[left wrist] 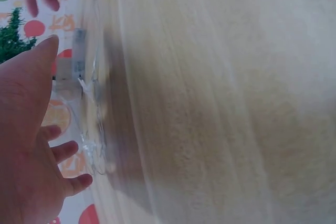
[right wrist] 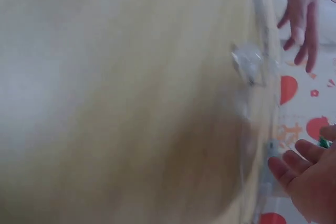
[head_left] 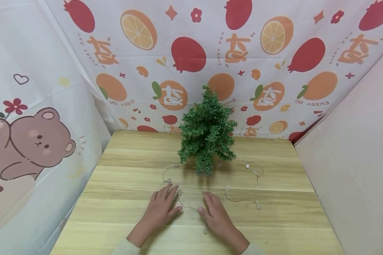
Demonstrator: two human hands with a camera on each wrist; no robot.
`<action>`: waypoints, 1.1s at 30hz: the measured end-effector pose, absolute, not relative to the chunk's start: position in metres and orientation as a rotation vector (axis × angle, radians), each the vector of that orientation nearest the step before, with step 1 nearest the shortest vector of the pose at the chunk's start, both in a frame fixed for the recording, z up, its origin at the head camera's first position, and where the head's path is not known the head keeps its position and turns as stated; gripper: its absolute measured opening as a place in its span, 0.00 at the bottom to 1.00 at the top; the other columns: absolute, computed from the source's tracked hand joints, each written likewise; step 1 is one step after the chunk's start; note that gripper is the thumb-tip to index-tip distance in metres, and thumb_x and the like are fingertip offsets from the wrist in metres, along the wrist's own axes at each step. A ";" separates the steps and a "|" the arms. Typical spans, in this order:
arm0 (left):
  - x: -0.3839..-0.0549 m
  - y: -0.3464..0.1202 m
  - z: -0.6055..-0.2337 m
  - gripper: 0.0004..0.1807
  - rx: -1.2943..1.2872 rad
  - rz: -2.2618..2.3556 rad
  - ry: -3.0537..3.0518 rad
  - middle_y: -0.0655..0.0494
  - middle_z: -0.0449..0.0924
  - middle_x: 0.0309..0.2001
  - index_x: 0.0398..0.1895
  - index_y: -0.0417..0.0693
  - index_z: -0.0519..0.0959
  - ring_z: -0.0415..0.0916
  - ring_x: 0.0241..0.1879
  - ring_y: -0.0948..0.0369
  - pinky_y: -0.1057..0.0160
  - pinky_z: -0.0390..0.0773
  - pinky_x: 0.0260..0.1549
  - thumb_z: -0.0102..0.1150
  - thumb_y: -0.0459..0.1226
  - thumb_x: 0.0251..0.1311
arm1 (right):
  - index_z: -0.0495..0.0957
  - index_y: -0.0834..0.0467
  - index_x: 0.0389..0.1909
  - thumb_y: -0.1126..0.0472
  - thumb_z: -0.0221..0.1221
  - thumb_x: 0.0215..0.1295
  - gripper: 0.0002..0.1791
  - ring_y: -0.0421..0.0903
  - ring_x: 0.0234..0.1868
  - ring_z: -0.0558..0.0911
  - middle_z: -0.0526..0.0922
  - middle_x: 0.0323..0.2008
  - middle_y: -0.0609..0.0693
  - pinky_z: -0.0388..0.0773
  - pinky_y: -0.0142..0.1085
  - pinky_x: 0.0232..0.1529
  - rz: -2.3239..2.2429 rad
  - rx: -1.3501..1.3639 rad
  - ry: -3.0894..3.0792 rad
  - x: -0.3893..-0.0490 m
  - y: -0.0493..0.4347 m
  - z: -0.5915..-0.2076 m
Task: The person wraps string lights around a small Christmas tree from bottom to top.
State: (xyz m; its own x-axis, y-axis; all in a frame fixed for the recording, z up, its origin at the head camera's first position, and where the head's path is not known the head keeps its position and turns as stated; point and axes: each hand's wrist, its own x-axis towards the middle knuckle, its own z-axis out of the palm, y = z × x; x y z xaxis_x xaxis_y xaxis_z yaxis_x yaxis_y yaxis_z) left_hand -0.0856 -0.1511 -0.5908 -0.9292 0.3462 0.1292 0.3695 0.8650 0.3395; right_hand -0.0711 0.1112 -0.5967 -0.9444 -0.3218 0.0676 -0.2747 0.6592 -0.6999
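pale sleeves [head_left: 127, 248] are closest to my head camera, at the bottom edge, over the near part of the wooden bench [head_left: 115, 212]. from my end i see the left hand [head_left: 157, 209] with its fingers loosely extended and spread, thumb pointing toward the gap between the hands. the right hand [head_left: 218, 217] lies opposite, fingers relaxed and slightly bent, gripping nothing i can make out. between them runs a thin string of lights [head_left: 189, 208], passing close to both thumbs; i can't tell whether either one touches it. the string lies in a loose, wavy loop on the bench, with small bulbs [head_left: 258, 206] along it, one just beside the right hand. at the far side of the loop a small green tree [head_left: 207, 131] stands upright, wire passing on both sides of its base [head_left: 204, 174]. behind it hangs a fruit-print cloth [head_left: 188, 55], and to the left a cloth with a bear [head_left: 41, 138].
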 end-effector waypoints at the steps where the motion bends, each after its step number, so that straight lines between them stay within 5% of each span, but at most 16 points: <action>1: -0.086 -0.151 -0.592 0.45 -0.583 -0.562 -2.966 0.40 0.61 0.73 0.77 0.49 0.61 0.63 0.70 0.40 0.34 0.61 0.66 0.62 0.59 0.63 | 0.59 0.55 0.77 0.43 0.49 0.78 0.34 0.56 0.73 0.65 0.67 0.72 0.55 0.65 0.57 0.70 -1.124 -0.495 2.824 -0.070 0.109 -0.601; 11: -0.088 -0.153 -0.597 0.37 -0.667 -0.519 -2.939 0.45 0.76 0.62 0.72 0.50 0.69 0.71 0.62 0.46 0.37 0.62 0.65 0.66 0.53 0.63 | 0.73 0.56 0.67 0.38 0.53 0.73 0.33 0.47 0.56 0.76 0.80 0.55 0.47 0.76 0.46 0.55 -0.868 -0.428 2.971 -0.069 0.083 -0.617; 24: -0.087 -0.149 -0.609 0.22 -0.720 -0.466 -2.869 0.54 0.82 0.50 0.59 0.53 0.80 0.75 0.54 0.51 0.42 0.68 0.58 0.68 0.44 0.62 | 0.82 0.47 0.33 0.49 0.67 0.64 0.07 0.36 0.33 0.65 0.73 0.32 0.37 0.65 0.30 0.36 -0.529 -0.576 3.166 -0.066 0.070 -0.623; 33: -0.087 -0.149 -0.612 0.10 -0.680 -0.463 -2.779 0.63 0.86 0.39 0.41 0.58 0.85 0.76 0.47 0.56 0.46 0.70 0.55 0.73 0.41 0.56 | 0.79 0.50 0.36 0.56 0.63 0.69 0.03 0.31 0.26 0.69 0.77 0.24 0.35 0.66 0.29 0.34 -0.763 -0.536 3.085 -0.066 0.077 -0.602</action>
State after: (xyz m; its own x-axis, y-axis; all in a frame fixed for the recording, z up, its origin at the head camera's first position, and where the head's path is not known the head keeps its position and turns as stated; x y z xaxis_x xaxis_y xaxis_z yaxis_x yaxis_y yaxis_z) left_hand -0.0869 -0.1487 -0.6118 -0.8619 0.4049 0.3052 0.4820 0.8413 0.2449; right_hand -0.0662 0.0768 -0.6023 -0.9415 -0.2988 0.1559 -0.3370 0.8328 -0.4391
